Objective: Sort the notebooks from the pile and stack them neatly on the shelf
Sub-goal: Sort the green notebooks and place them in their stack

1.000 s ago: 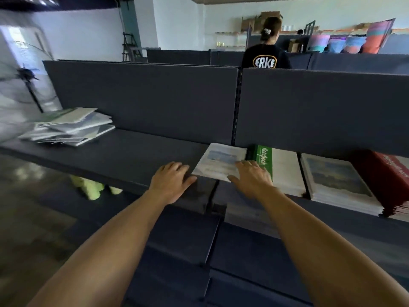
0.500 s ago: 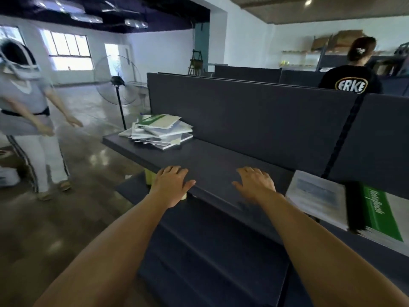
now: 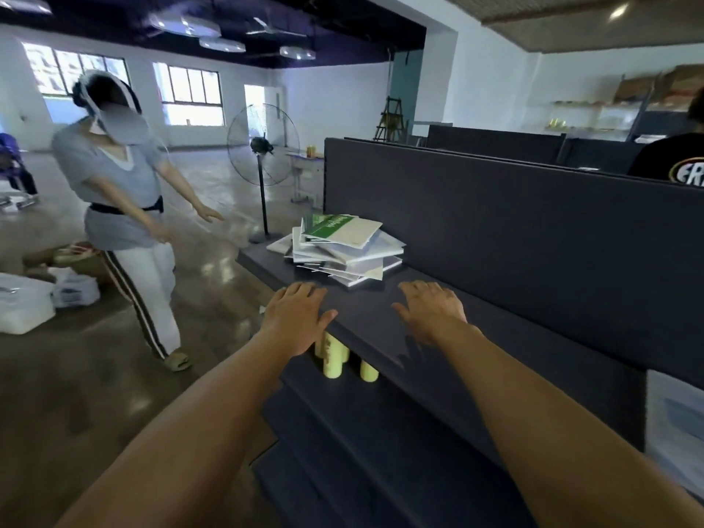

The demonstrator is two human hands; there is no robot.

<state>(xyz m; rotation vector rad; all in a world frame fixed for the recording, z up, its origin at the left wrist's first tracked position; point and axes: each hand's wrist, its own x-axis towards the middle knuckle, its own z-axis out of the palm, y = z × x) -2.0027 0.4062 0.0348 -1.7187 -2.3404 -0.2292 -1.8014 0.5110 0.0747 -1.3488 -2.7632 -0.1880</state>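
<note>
A loose pile of notebooks (image 3: 343, 247), topped by a green-and-white one, lies at the left end of the dark shelf (image 3: 449, 337). My left hand (image 3: 295, 314) hovers over the shelf's front edge, fingers straight, holding nothing. My right hand (image 3: 432, 310) is spread above the shelf just right of the pile, also empty. Both hands are a short way in front of the pile and do not touch it. A sorted notebook (image 3: 674, 424) shows at the far right edge of the shelf.
A person in grey (image 3: 122, 207) stands on the floor to the left. A standing fan (image 3: 263, 154) is behind the shelf end. Yellow bottles (image 3: 335, 356) sit on the lower shelf. A dark back panel (image 3: 495, 215) rises behind the shelf. Bags (image 3: 45, 295) lie on the floor.
My view has swung left from the sorted stacks toward the pile. My right hand left the notebook it touched, and both hands moved along the shelf closer to the pile.
</note>
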